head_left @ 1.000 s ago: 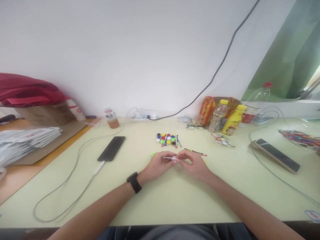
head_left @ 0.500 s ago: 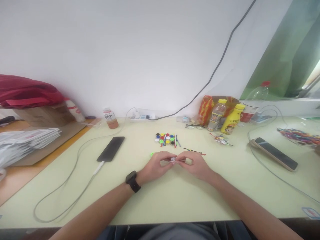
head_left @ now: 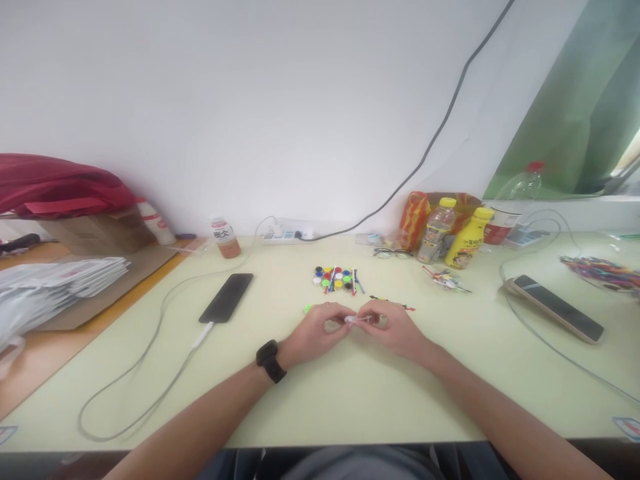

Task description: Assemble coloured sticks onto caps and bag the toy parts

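My left hand [head_left: 320, 330] and my right hand [head_left: 395, 328] meet fingertip to fingertip low over the table. Between the left thumb and forefinger is pinched a small white round piece [head_left: 349, 320]. My right hand is closed on a thin white stick [head_left: 364, 319] that points at this piece; fingertips hide whether they join. Just beyond the hands lie several coloured discs [head_left: 327, 283] and thin coloured sticks [head_left: 355, 281]. A bright green piece [head_left: 307, 309] shows beside the left knuckles. Behind my right hand are black, yellow and red sticks [head_left: 409, 308], partly covered.
A phone [head_left: 227, 298] on a white cable lies left, another phone [head_left: 557, 308] right. Glasses [head_left: 393, 253], a clear bottle [head_left: 437, 231] and a yellow bottle [head_left: 469, 239] stand toward the wall. A bag of small parts [head_left: 443, 277] and a heap of coloured sticks [head_left: 597, 272] are at right.
The thin white stick shows more clearly between the right fingers, tilted a little. Both hands keep their pinch, and the whole view has shifted slightly.
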### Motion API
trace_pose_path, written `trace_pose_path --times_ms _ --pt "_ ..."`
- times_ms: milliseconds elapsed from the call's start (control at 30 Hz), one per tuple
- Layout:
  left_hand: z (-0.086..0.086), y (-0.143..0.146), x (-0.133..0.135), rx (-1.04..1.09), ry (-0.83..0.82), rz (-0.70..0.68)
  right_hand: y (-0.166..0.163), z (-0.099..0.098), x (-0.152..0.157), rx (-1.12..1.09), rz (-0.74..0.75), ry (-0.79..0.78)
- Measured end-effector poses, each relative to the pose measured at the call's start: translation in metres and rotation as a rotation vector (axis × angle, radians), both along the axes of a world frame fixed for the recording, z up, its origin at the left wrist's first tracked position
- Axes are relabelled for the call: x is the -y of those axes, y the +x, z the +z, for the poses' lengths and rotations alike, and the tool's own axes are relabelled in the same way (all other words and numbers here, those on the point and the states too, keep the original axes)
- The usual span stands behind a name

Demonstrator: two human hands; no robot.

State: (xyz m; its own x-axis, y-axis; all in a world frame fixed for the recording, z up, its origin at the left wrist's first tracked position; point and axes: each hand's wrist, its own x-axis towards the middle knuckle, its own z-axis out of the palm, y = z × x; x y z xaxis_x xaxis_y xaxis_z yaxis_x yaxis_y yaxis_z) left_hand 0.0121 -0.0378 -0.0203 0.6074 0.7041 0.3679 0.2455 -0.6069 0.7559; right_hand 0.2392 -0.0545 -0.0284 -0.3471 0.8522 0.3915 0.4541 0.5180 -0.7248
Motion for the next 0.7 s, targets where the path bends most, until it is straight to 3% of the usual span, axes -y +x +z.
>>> trace_pose_path --times_ms 500,700 --pt "0.005 0.0 -0.001 0.135 -0.184 0.046 0.004 0.011 0.0 -0.102 0.069 -0.136" --pt "0.01 0.001 0.0 0.267 -0.413 -0.084 0.008 0.01 -0.006 -0.18 0.08 -0.167"
